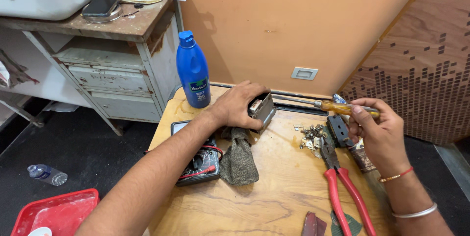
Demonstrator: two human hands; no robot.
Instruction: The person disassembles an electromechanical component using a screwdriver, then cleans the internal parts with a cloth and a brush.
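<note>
Right now our right-hand fingers [360, 113] are pinched shut around the amber handle of a screwdriver [338, 107], held right of centre in the frame. Its long axis runs almost level across the picture, the thin shaft reaching leftward from the handle so that the tip points toward the small grey metal box [263, 109] at centre frame. Tip and box look very near each other, though we cannot tell whether they touch, since the shaft blends with the dark strip along the wall behind it.

Our left hand [238, 106] lies over that box from the left, fingers curled closed around its top and near side, pressing it to the tabletop [274, 187]. So the box sits directly left of the screwdriver, in line with the shaft, and the left hand is the one already on it; the right hand [379, 130] stands well apart, joined only by the tool's length.

Beneath the left wrist lies a grey-green cloth [238, 160], and beside it, lower left, a multimeter [198, 160] with red leads. Between the hands we see a small heap of metal bits [309, 135] and a dark block [338, 130]; red-handled pliers [342, 187] lie below the right hand. A blue bottle [193, 69] stands behind the left arm, upper left of the tabletop.
</note>
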